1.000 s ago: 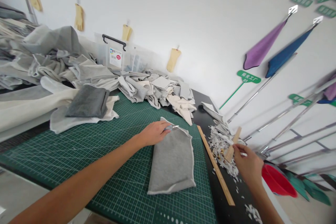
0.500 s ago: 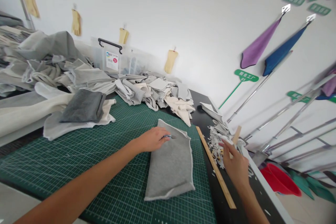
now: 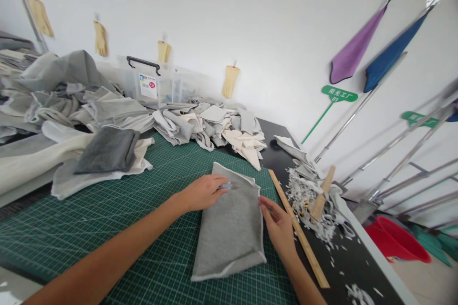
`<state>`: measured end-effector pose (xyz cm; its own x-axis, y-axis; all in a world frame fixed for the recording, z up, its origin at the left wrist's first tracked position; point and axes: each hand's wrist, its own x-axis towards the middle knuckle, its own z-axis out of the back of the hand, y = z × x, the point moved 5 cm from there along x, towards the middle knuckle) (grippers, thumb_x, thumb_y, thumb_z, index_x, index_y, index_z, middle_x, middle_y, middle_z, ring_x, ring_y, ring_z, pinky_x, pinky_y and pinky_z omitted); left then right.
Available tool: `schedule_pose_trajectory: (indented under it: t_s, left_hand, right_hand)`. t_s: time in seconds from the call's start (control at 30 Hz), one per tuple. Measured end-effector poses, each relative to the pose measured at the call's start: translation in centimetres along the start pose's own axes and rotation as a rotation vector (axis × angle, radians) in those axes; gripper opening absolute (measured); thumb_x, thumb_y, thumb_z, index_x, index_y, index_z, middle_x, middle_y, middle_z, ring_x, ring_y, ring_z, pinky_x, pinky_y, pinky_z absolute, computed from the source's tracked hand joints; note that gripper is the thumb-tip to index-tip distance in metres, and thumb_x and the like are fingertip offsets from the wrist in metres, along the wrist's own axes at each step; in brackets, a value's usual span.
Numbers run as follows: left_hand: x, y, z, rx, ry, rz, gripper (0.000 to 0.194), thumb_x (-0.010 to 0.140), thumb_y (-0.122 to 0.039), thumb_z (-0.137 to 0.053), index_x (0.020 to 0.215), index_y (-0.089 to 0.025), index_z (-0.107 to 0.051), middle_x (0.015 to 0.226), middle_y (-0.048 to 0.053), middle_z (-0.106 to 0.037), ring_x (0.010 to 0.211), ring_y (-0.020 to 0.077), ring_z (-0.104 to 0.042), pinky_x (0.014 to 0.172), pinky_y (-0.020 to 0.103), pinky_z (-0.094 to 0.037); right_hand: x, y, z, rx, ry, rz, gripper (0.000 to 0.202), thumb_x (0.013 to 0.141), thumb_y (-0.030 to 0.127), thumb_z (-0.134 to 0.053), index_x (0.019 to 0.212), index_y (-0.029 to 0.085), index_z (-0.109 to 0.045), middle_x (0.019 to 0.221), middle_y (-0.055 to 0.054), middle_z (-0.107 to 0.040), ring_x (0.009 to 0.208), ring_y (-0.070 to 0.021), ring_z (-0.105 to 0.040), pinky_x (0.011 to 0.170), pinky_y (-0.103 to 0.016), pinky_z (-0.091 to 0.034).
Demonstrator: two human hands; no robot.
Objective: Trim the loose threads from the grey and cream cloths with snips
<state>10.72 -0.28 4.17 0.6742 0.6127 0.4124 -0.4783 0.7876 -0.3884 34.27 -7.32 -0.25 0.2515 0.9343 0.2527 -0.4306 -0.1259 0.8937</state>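
A grey cloth piece (image 3: 229, 228) with a pale stitched edge lies on the green cutting mat (image 3: 161, 243). Over its upper left part is my left hand (image 3: 205, 193), fingers closed round a small metal tool (image 3: 232, 185) whose pointed end lies over the cloth. My right hand (image 3: 279, 226) is at the cloth's right edge, its thumb and forefinger close together there; the edge seems to be between them. To the right of that hand runs a long wooden ruler (image 3: 298, 228).
Heaped cloth scraps (image 3: 214, 121) lie behind the mat, and a dark folded cloth (image 3: 107, 150) is at left. White clippings (image 3: 304, 195) and a wooden piece (image 3: 323, 193) lie right of the ruler. A red basin (image 3: 397, 240) is beyond the table edge.
My right hand has moved left, from the clippings and wooden piece to the cloth's right edge. The wooden piece now lies on the clippings. My left hand stays over the cloth with the tool.
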Motion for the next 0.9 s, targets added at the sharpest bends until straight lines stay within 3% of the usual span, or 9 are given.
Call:
schedule_pose_trajectory:
  t_s: [0.23,0.37,0.53,0.7,0.9]
  left_hand:
    - [0.1,-0.8,-1.0,0.016,0.074,-0.016,0.027,0.097,-0.028,-0.042,0.115,-0.019,-0.059,0.104,0.006,-0.065,0.094,0.0199,-0.062,0.086,0.031,-0.047]
    - [0.2,-1.2,-1.0,0.027,0.067,0.001,0.031,0.097,-0.031,-0.042,0.123,-0.019,-0.053,0.107,0.006,-0.063,0.096,0.0201,-0.061,0.086,0.031,-0.047]
    - [0.1,-1.2,-1.4,0.061,0.132,-0.003,0.025,0.097,-0.028,-0.041,0.110,-0.019,-0.059,0.099,0.005,-0.065,0.088,0.0193,-0.063,0.080,0.029,-0.047]
    - [0.1,-1.5,-1.3,0.030,0.095,-0.013,0.028,0.096,-0.029,-0.043,0.121,-0.021,-0.054,0.105,0.005,-0.063,0.093,0.0196,-0.061,0.083,0.030,-0.047]
    - [0.0,-1.7,-1.4,0.038,0.122,-0.023,0.027,0.097,-0.029,-0.040,0.114,-0.019,-0.059,0.101,0.006,-0.065,0.090,0.0202,-0.062,0.081,0.030,-0.047]
  right_hand:
    - [-0.1,-0.2,1.0,0.043,-0.079,0.000,0.028,0.080,0.036,-0.059,0.102,0.021,-0.069,0.116,-0.011,-0.066,0.112,-0.0277,-0.058,0.090,-0.043,-0.051]
    - [0.0,-0.6,1.0,0.063,-0.061,-0.026,0.027,0.080,0.035,-0.059,0.100,0.020,-0.070,0.112,-0.011,-0.067,0.108,-0.0269,-0.060,0.091,-0.043,-0.051]
    - [0.1,-1.0,1.0,0.079,-0.046,-0.040,0.026,0.080,0.035,-0.060,0.099,0.020,-0.069,0.109,-0.011,-0.068,0.105,-0.0264,-0.061,0.090,-0.043,-0.051]
    - [0.1,-0.8,1.0,0.078,-0.038,-0.027,0.026,0.081,0.035,-0.060,0.098,0.020,-0.070,0.108,-0.011,-0.069,0.103,-0.0266,-0.062,0.090,-0.043,-0.051]
    - [0.1,-0.6,0.9,0.074,-0.027,-0.016,0.025,0.081,0.035,-0.059,0.098,0.020,-0.070,0.107,-0.011,-0.069,0.103,-0.0280,-0.062,0.088,-0.044,-0.051]
